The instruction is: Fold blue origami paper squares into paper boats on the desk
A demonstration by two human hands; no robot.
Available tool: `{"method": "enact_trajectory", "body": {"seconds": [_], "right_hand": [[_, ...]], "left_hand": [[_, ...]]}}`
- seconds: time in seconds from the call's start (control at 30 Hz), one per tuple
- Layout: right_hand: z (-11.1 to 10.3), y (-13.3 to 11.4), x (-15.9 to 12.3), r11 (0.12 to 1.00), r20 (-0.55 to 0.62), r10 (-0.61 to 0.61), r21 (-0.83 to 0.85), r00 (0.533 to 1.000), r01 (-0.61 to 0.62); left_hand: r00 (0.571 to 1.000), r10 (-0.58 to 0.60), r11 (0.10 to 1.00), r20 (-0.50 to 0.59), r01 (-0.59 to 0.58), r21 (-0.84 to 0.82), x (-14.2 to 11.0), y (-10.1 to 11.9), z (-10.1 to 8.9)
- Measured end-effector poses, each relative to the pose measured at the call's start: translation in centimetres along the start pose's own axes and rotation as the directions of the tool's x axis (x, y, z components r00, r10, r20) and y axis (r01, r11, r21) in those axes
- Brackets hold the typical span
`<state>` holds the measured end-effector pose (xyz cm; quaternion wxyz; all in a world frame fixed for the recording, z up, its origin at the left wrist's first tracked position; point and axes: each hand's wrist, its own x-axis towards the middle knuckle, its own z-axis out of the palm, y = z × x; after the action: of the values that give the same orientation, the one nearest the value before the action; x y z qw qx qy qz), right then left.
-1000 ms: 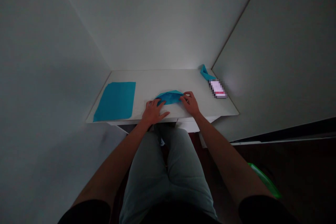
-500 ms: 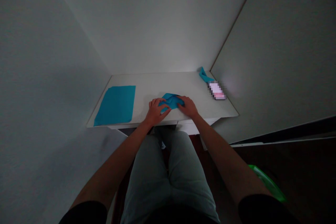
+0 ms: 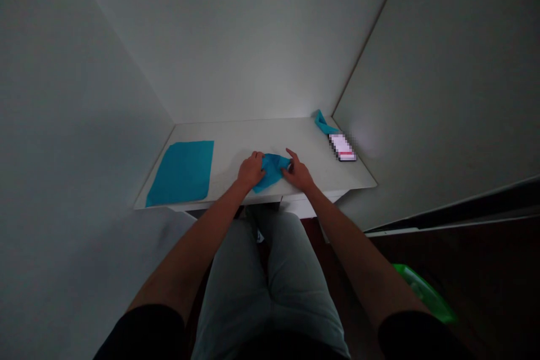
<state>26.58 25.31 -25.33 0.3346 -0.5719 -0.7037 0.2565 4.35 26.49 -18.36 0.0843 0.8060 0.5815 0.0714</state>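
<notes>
A small, creased piece of blue sheet (image 3: 272,169) lies near the front edge of the white tabletop; whether it is paper or cloth I cannot tell. My left hand (image 3: 252,170) is closed on its left side, thumb on the near part. On the right side, my right hand (image 3: 298,172) pinches the piece's edge, with the index finger stretched out and away. A flat blue sheet (image 3: 181,171), much larger, is spread out to the left of my hands. Part of the small piece is hidden under my fingers.
A phone (image 3: 342,147) with a blurred, lit screen lies at the tabletop's right side. Behind it is a folded blue strip (image 3: 323,122). Walls enclose the white tabletop (image 3: 236,135) at the back and sides. A green object (image 3: 426,292) is on the floor at lower right.
The small blue piece has turned, and a corner now points toward me at the front left. My left fingers have closed in on it; my right index finger has lifted off. The view has shifted slightly.
</notes>
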Motion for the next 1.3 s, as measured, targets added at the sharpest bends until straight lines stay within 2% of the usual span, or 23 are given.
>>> {"method": "enact_trajectory", "body": {"seconds": [0.13,0.27,0.37,0.47,0.63,0.83,1.07,1.17,1.3], "right_hand": [[0.3,0.3,0.4,1.000,-0.019,0.012,-0.013,1.000,-0.012],[0.4,0.5,0.7,0.990,0.010,-0.019,-0.138,1.000,0.020],[0.4,0.7,0.8,0.987,-0.016,-0.023,-0.162,1.000,0.020],[0.5,0.9,0.8,0.988,-0.059,-0.016,-0.152,0.998,0.007],[0.5,1.1,0.9,0.990,-0.077,-0.023,-0.144,0.997,0.012],[0.7,1.3,1.0,0.992,-0.124,-0.004,-0.123,0.992,-0.011],[0.5,1.5,1.1,1.000,-0.128,0.021,-0.002,0.992,-0.021],[0.5,1.6,1.1,0.999,-0.168,0.038,0.026,0.985,-0.034],[0.7,1.8,1.2,0.999,-0.197,0.038,-0.007,0.980,-0.040]], "left_hand": [[0.997,-0.069,0.995,-0.026,0.067,-0.067,-0.4,-0.3,-0.2],[0.984,-0.172,0.973,-0.038,0.164,-0.161,-0.5,-0.9,-0.4],[0.987,-0.163,0.972,-0.010,0.159,-0.171,-0.5,-1.8,-0.5],[0.990,-0.136,0.972,-0.044,0.125,-0.200,-0.4,-3.0,-0.5],[0.964,-0.263,0.884,-0.047,0.222,-0.411,0.1,-5.7,-0.6],[0.942,-0.336,0.803,0.023,0.299,-0.516,-0.5,-8.7,0.0],[0.929,-0.370,0.733,-0.015,0.281,-0.620,-1.0,-8.5,1.0],[0.899,-0.433,0.726,-0.068,0.303,-0.617,-1.0,-8.7,1.0],[0.863,-0.477,0.762,-0.165,0.312,-0.568,-1.2,-9.3,0.6]]}}
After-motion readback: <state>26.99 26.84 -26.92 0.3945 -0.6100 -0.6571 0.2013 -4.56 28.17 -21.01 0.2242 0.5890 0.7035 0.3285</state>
